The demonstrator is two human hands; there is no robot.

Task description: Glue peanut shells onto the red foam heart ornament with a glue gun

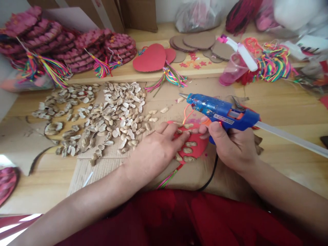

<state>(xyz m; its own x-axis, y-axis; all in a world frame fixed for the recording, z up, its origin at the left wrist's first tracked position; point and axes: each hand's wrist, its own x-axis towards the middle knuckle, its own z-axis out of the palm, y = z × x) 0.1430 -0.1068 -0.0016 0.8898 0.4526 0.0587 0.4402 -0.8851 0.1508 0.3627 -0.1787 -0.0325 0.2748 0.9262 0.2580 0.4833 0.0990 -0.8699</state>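
My right hand [233, 145] is wrapped round the grip of a blue hot glue gun [215, 107], its nozzle pointing left and a long white glue stick [292, 138] sticking out of the back. Beneath it lies a red heart-shaped piece [198, 147] with rows of peanut shells [189, 159] on it, an orange loop at its top and a tassel [169, 177] at its lower end. My left hand [157, 148] rests on the heart's left side, fingers bent and pressed down on a peanut shell [194, 131]. Its fingertips partly cover the shells there.
Many loose peanut shells [110, 116] spread over cardboard to the left. Along the back shelf stand stacks of pink decorated pieces [87, 51], red hearts [151, 58], cardboard cutouts [198, 41], a pink cup [232, 70] and colourful tassels [275, 63]. A black cord [211, 177] trails from the glue gun.
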